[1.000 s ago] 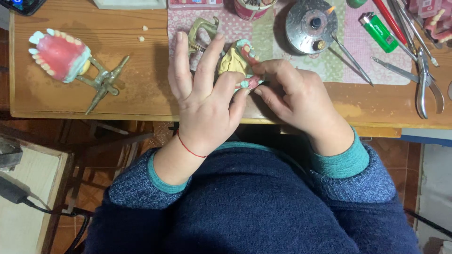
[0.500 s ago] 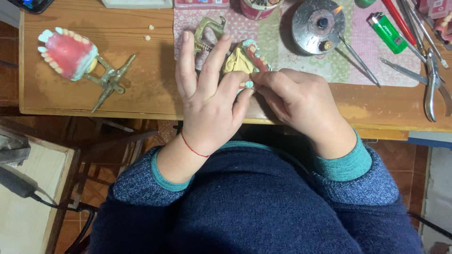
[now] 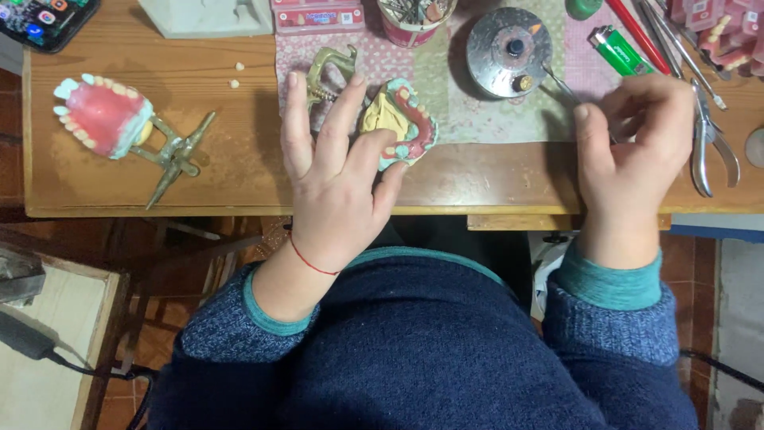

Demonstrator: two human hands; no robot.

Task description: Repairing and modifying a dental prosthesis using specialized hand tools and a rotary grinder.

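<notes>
On the wooden table (image 3: pixel 159 179), my left hand (image 3: pixel 338 179) rests spread on the denture model (image 3: pixel 398 123) — fingers loose, steadying it. My right hand (image 3: pixel 633 147) pinches a thin metal tool (image 3: pixel 561 84) near the round metal burner (image 3: pixel 509 44).

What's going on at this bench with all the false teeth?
A person sits at a wooden workbench. Their left hand rests on a yellow dental model with pink wax gums and teeth, mounted on a brass articulator, steadying it on the patterned mat. Their right hand is off to the side, pinching a thin metal instrument near a round metal burner. A second pink denture model lies unused at the left.
</notes>
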